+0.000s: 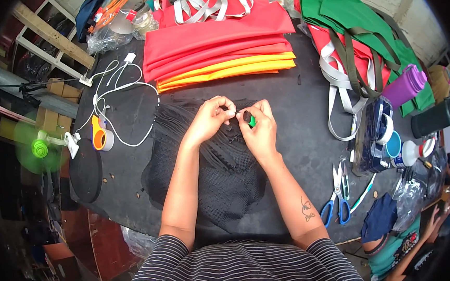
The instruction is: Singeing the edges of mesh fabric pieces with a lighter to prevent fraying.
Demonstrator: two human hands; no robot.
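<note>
Blk mesh (220, 203) on dark table (309, 136), just on wearer's side of red/yel fabric stack (221, 46); L hand (211, 118), same side of stack, thumb + fingertips pinched over mesh, can't tell on what; R hand (259, 130), also that side of stack, curled round small grn/blk item (251, 121); scissors (338, 191) R of stack, nearer wearer; tape dispenser (97, 130) L of it

Fabric workshop, black worktable (309, 125), stacked red and yellow cloth (218, 48), blue-handled scissors (337, 191), tape dispenser (98, 131)
</note>
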